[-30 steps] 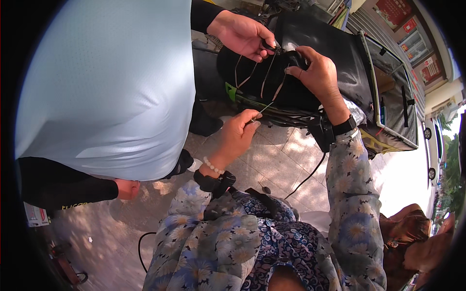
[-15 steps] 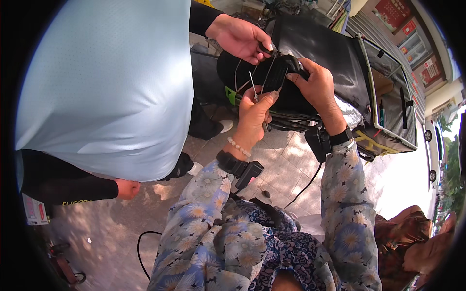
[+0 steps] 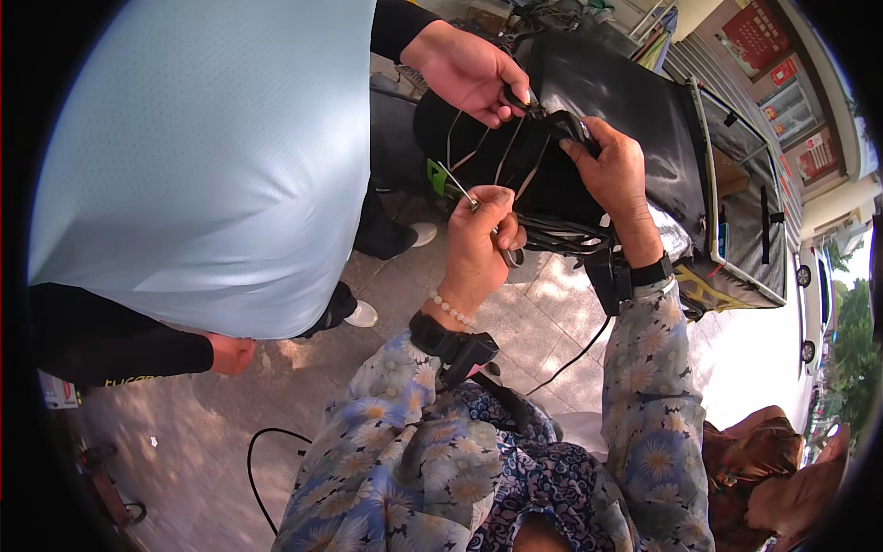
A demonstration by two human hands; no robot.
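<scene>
My left hand (image 3: 477, 241) is closed round a slim tool with a thin metal shaft (image 3: 457, 185), whose tip points up and to the left. A dark loop shows below the fingers; the tool's exact kind is unclear. Farther up and to the right, my right hand (image 3: 611, 170) grips a thick, bent black strap-like piece (image 3: 571, 132) between thumb and fingers. Touching the far end of that piece is another person's hand (image 3: 475, 74), pinching a small black part. Beneath the hands lies a black cover (image 3: 478, 143) with pale cords across it.
A person in a light blue shirt (image 3: 202, 166) stands close on the left. To the right is a large black box (image 3: 635, 101) with a framed end (image 3: 750, 202). Black cables (image 3: 561, 237) hang below the hands. Another person's arm (image 3: 754, 469) shows at lower right.
My left hand has drawn back from the black piece, and the tool has tilted to the left. My right hand and the other person's hand have shifted slightly right and down.
</scene>
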